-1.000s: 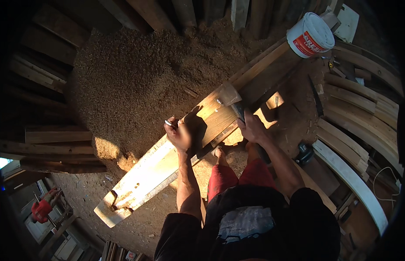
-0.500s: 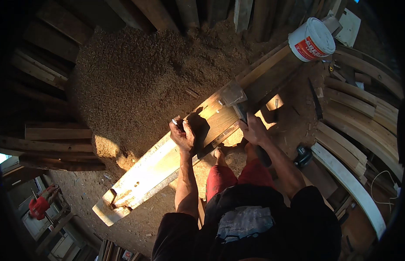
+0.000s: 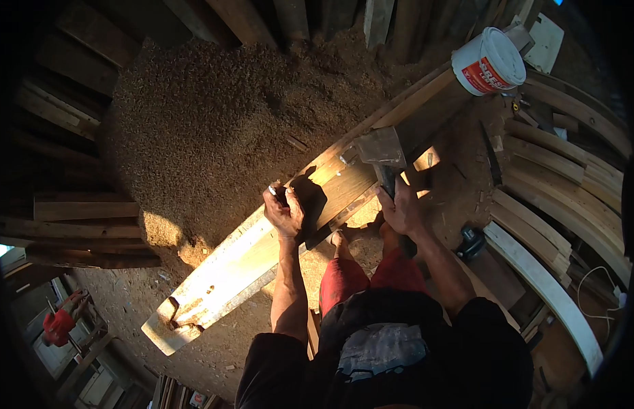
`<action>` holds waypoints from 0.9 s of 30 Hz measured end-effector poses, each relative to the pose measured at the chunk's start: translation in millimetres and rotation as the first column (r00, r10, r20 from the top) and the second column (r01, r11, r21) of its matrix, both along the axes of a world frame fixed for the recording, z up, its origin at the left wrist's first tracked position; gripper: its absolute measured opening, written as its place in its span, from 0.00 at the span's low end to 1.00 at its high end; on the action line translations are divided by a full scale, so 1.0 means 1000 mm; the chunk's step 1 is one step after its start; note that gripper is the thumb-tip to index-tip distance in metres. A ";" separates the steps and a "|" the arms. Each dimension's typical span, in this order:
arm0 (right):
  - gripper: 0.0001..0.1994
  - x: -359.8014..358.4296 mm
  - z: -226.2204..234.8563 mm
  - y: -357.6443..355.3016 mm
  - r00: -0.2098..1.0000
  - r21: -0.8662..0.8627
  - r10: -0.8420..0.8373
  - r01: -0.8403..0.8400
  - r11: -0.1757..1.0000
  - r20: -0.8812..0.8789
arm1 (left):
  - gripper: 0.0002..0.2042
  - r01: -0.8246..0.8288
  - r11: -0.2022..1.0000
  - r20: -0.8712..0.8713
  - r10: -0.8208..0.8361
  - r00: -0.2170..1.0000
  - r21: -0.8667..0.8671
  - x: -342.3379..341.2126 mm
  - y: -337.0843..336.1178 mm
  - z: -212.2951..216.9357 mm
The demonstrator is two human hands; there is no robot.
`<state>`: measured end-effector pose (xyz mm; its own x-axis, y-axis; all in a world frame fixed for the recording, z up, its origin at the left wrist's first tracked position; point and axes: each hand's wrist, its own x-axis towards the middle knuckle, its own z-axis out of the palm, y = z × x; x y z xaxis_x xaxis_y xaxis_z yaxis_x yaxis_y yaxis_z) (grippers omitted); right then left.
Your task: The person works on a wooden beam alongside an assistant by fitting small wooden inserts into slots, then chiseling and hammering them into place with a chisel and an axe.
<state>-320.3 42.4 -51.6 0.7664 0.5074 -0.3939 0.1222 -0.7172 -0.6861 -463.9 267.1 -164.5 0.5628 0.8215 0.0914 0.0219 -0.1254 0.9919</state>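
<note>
My right hand (image 3: 403,210) is wrapped round the dark handle of a mallet (image 3: 380,147). The mallet's broad, block-like brown head hangs over a long wooden beam (image 3: 235,273) that runs from lower left to upper right. My left hand (image 3: 284,215) is closed on the beam's far edge, left of the mallet. A small white-tipped thing (image 3: 272,191) shows at its fingers; the rest of it is hidden in the fist. Dark shadow falls on the wood right beside that hand. A notch (image 3: 169,312) is cut near the beam's lower left end.
Wood shavings (image 3: 201,116) lie heaped beyond the beam. A white bucket with a red label (image 3: 488,63) stands at its upper right end. Curved boards (image 3: 548,184) are stacked at right, near a dark power tool (image 3: 471,243) and a saw blade (image 3: 491,153). A red tool (image 3: 58,327) is at lower left.
The mallet's head has moved slightly right, away from my left hand, and looks larger and sharper. My right hand has shifted a little with it. My left hand stays in place on the beam.
</note>
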 end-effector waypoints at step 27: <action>0.21 -0.010 -0.021 -0.027 0.993 -0.128 0.098 -0.106 0.986 -0.065 | 0.22 0.610 0.661 -0.625 -0.263 0.734 0.437 0.057 -0.047 0.022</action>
<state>-330.1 15.7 -72.7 0.6869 0.5227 -0.5049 0.1617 -0.7873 -0.5950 -406.6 219.8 -142.1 0.9414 0.3307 0.0664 0.2356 -0.7855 0.5723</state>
